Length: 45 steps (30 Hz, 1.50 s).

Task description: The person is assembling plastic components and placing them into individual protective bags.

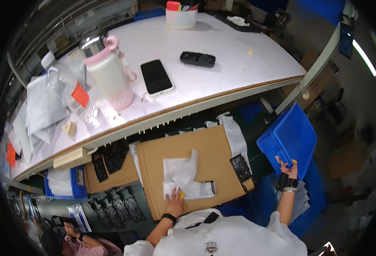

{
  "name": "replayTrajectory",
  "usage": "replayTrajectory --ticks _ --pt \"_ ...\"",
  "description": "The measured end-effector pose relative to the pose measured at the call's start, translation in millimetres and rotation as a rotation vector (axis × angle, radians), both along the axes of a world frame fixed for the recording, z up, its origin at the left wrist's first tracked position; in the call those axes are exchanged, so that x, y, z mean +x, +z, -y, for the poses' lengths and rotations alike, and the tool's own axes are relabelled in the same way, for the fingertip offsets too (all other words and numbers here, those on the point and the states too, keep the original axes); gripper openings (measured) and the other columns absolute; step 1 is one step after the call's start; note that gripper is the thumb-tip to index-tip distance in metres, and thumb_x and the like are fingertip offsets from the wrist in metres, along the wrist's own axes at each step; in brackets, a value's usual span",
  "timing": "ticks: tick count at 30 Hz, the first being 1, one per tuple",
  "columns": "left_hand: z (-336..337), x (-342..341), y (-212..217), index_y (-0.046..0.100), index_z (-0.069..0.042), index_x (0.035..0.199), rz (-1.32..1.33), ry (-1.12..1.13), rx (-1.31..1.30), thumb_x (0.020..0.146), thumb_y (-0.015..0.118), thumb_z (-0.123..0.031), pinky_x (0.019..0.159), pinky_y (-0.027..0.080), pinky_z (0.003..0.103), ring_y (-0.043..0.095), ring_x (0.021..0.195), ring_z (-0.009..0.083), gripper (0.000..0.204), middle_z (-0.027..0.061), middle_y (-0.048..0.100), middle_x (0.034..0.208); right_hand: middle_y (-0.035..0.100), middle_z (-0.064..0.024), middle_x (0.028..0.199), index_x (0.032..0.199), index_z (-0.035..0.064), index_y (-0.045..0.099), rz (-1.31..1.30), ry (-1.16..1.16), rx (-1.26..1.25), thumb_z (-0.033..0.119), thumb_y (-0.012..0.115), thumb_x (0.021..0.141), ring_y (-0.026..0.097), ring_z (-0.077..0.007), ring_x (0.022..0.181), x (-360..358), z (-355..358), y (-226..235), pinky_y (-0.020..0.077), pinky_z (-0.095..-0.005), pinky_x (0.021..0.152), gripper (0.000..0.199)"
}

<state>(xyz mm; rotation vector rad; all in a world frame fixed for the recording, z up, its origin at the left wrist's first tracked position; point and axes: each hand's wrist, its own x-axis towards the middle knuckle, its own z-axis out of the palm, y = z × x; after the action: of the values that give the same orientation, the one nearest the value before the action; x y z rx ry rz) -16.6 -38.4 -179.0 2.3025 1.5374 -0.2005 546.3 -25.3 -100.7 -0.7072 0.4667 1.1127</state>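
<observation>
My left hand [175, 205] lies on the lower edge of a white pouch [177, 170], its fingers spread and a yellow cover on one finger. The pouch rests on a brown cardboard sheet [154, 151]; a dark edge of something peeks out at its right end. Out to the right, my right hand [289, 170] grips the near rim of a blue plastic bin [296, 136], which is tilted. A yellow cover shows on a right fingertip too. Beside the cardboard's right edge is a black moulded part [240, 167] with a small tan block.
Above the cardboard, a white shelf [222, 38] holds a tumbler [109, 72], a plastic bottle [79, 100], a phone [157, 77] and a black part [198, 59]. Several black parts [117, 209] lie left. A co-worker [85, 243] sits at lower left. White sheets [299, 200] lie below the bin.
</observation>
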Motion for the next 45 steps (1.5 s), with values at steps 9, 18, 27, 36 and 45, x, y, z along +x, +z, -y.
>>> replayTrajectory --ticks 9,18,27,36,45 --pt "-0.7 -7.8 -2.8 0.040 -0.012 0.124 0.243 0.106 0.021 0.062 0.063 -0.020 0.098 0.013 0.058 0.009 0.130 0.0226 0.066 0.0017 0.012 0.142 0.056 -0.0110 0.090 0.101 0.0037 0.047 0.446 0.396 -0.351 0.022 0.059 0.075 0.049 -0.0226 0.063 -83.8 141.0 130.6 0.0408 -0.0266 0.047 0.034" --pt "11.7 -14.6 -11.5 0.034 -0.015 0.129 0.388 0.194 0.003 0.063 0.059 -0.019 0.100 0.011 0.054 0.009 0.130 0.0201 0.070 -0.0005 0.011 0.142 0.057 -0.0058 0.080 0.094 0.0053 0.050 0.681 0.768 -0.509 0.021 0.054 0.076 0.050 -0.0142 0.055 -152.6 79.9 181.7 0.0414 -0.0206 0.045 0.024" --pt "8.2 -14.8 -15.5 0.036 -0.015 0.128 0.469 0.231 0.016 0.064 0.058 -0.017 0.101 0.009 0.053 0.009 0.131 0.0188 0.068 -0.0023 0.011 0.142 0.054 -0.0080 0.105 0.108 0.0058 0.047 0.494 1.021 -0.285 0.018 0.055 0.077 0.053 -0.0212 0.088 -248.0 -55.0 162.7 0.0501 -0.0243 0.064 0.035" --pt "8.2 -18.7 -13.3 0.044 -0.011 0.122 0.478 0.263 -0.053 0.064 0.058 -0.013 0.101 0.009 0.050 0.011 0.130 0.0163 0.060 -0.0036 0.013 0.142 0.046 -0.0164 0.107 0.107 0.0036 0.043 0.145 1.095 -0.114 0.016 0.061 0.075 0.046 -0.0296 0.092 -332.2 -230.7 59.1 0.0516 -0.0200 0.065 0.038" --pt "1.7 -15.8 -7.1 0.038 -0.016 0.127 0.475 0.336 -0.023 0.063 0.060 -0.014 0.102 0.015 0.048 0.012 0.130 0.0139 0.068 -0.0068 0.015 0.141 0.030 -0.0231 0.117 0.116 -0.0001 0.037 -0.074 1.119 0.113 0.018 0.062 0.073 0.046 -0.0323 0.095 -355.6 -463.8 -86.6 0.0518 -0.0357 0.074 0.053"
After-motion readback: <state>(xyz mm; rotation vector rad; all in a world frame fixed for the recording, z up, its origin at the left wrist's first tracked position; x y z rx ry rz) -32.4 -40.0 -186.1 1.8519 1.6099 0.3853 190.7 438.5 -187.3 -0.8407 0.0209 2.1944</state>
